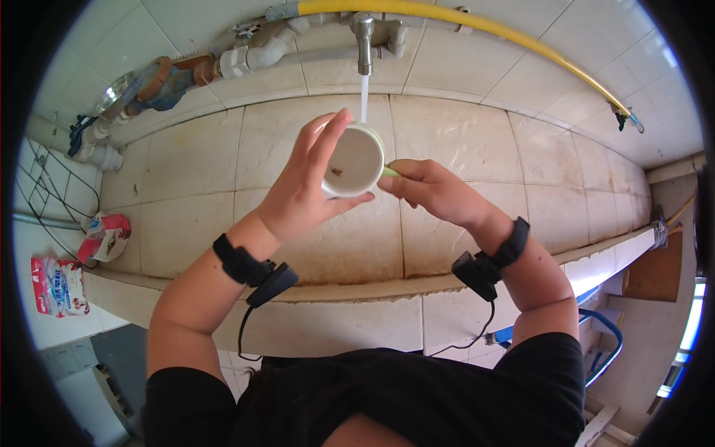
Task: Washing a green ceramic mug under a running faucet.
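Below me spreads one tiled basin [320,253], its front edge running across in front of my body. One yellow hose [477,22] stretches along the wall above the basin's back edge, and two red-and-white packets [58,287] sit outside its left edge. I wear two black wrist straps [237,257], one per arm.

Both my hands are on a single thing: one white mug [361,153], held up over the basin roughly midway between its left and right ends, below the one metal tap [364,46]. My left hand [298,167] is wrapped around the mug's body, fingers up its left side and thumb under its lower rim. My right hand [432,190] grasps the one pale green handle [390,172]. The mouth is tipped toward me.

The mug looks like glazed ceramic, so I'd judge it stiff, fairly light, slick when wet and ready to chip on the tiles; the handle is the surest hold, with a palm steadying the body.

One water stream [365,97] drops to the far rim; I cannot tell whether it goes inside. Smallest are brown specks [337,172] within, too tiny to count
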Demonstrator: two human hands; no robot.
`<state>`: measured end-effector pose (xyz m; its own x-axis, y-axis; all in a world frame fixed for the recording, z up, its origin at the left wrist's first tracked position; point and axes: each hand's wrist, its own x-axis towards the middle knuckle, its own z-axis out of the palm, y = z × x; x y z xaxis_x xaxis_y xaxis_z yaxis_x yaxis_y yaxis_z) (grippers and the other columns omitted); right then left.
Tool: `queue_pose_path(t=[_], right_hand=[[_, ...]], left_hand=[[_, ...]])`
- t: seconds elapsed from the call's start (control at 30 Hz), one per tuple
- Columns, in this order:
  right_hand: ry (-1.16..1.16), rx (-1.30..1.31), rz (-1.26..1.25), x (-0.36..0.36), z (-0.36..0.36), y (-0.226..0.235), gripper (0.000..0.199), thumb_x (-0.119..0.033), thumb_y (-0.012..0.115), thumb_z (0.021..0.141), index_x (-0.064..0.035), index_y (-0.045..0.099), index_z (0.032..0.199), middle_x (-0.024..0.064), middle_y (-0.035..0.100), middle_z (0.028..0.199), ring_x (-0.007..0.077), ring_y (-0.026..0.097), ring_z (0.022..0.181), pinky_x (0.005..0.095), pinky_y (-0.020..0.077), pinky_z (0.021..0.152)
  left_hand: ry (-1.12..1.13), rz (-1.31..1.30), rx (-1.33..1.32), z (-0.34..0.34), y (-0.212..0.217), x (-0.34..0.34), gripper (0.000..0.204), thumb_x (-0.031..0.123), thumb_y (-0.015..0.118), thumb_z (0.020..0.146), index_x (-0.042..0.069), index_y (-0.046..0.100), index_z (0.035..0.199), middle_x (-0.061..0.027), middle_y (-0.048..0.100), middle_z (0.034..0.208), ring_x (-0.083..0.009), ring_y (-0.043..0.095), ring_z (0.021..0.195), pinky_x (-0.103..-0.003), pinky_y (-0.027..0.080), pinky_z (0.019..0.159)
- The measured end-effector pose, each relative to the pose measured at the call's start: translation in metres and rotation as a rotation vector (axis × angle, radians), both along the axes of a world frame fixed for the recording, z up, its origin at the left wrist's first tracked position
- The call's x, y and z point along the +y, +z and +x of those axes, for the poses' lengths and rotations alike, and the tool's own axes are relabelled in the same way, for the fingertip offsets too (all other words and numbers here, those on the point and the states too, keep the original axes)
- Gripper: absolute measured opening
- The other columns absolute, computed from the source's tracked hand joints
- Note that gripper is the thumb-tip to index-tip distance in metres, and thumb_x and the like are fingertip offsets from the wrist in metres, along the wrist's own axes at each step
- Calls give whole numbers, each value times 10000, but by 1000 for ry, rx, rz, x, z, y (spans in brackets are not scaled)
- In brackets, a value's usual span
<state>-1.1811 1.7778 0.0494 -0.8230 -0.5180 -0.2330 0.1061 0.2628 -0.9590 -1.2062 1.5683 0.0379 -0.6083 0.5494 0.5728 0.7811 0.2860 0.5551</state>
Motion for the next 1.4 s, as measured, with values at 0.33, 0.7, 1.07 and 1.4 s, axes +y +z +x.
queue_pose_path(t=[0.33, 0.7, 1.07, 1.4], right_hand=[[-323, 12, 111, 36, -65, -107, 311, -344, 500, 875, -42, 560, 835, -22, 421, 683, 78, 402, 636, 237, 384, 583], [-218, -41, 114, 31, -91, -104, 298, -318, 515, 867, -31, 589, 905, -27, 477, 751, 78, 437, 700, 241, 388, 611], [-269, -20, 5, 38, -77, -83, 229, -244, 571, 823, -21, 600, 865, -5, 506, 776, 96, 445, 729, 245, 377, 642], [-340, 109, 108, 55, -75, -83, 197, -204, 598, 797, -19, 613, 863, 25, 494, 785, 117, 446, 742, 262, 377, 642]], left_hand=[[39, -411, 1, -28, -42, 1, 592, 75, 618, 749, -15, 336, 1261, -134, 289, 1303, -290, 291, 1245, -353, 331, 1004], [-209, -636, -109, -72, -64, 21, 257, 17, 525, 755, -49, 487, 1000, -155, 456, 1061, -301, 469, 1024, -351, 425, 841], [-237, -445, -301, -73, -46, 30, 202, 23, 524, 685, 1, 424, 859, -158, 478, 908, -335, 505, 893, -400, 424, 788], [87, -406, 175, -60, -49, 0, 281, 7, 532, 673, 1, 510, 953, -131, 467, 1091, -317, 418, 1105, -400, 327, 972]])
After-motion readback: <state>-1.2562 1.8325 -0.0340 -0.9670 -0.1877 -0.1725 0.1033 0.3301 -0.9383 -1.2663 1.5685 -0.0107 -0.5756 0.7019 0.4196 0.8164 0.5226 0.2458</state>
